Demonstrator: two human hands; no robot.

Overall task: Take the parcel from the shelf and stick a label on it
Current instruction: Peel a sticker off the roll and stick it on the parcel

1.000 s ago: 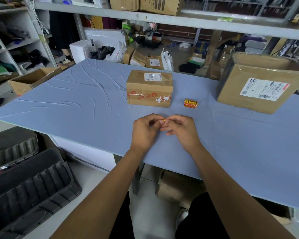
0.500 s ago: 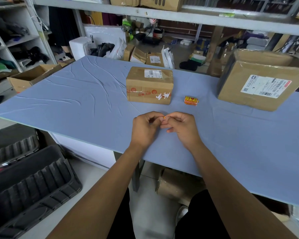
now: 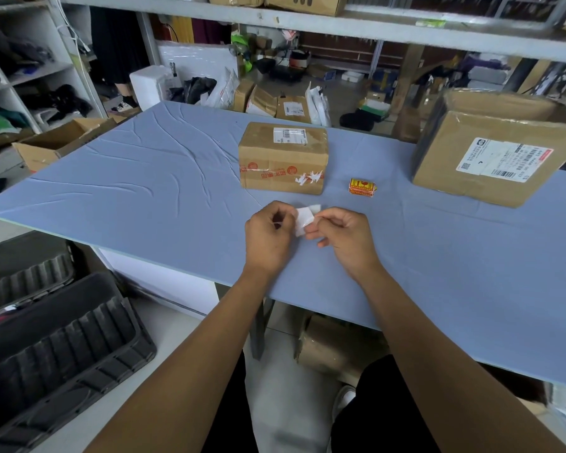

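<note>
A small brown cardboard parcel [image 3: 283, 157] with a white shipping label on top and red-printed tape across its front stands on the blue table [image 3: 144, 191]. Just in front of it, my left hand [image 3: 268, 235] and my right hand [image 3: 342, 237] meet over the table and pinch a small label [image 3: 303, 219] between their fingertips; its white side faces me. A small stack of orange-and-yellow stickers [image 3: 362, 187] lies on the table to the right of the parcel.
A large cardboard box [image 3: 494, 152] with a shipping label stands at the table's right. A grey shelf beam [image 3: 307, 24] with boxes on it runs overhead. Black trays [image 3: 56, 338] lie on the floor at left; more parcels sit behind the table.
The hands have pulled slightly apart, and a white piece of label now shows between the fingertips where only a speck of orange was visible. The parcel has not moved.
</note>
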